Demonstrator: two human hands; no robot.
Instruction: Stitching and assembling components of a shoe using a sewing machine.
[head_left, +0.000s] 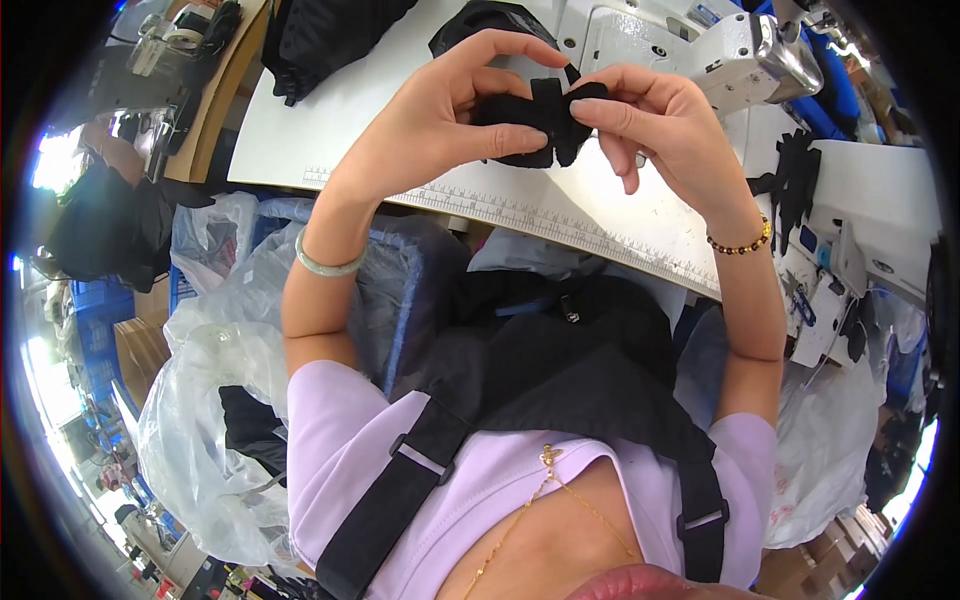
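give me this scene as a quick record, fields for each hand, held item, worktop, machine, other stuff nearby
left hand: gripping the left part of the black fabric piece, thumb in front
right hand: pinching its right part between thumb and fingers
held item: black fabric piece, held above the worktop
worktop: white table, ruler scale along its near edge
machine: white sewing machine, upper right
nearby: black garment piece, upper left; translucent plastic bag, lower left

The cloth (pixel 546 102) is looking black, the tabletop (pixel 325 125) is looking white, the shirt (pixel 335 430) light purple.
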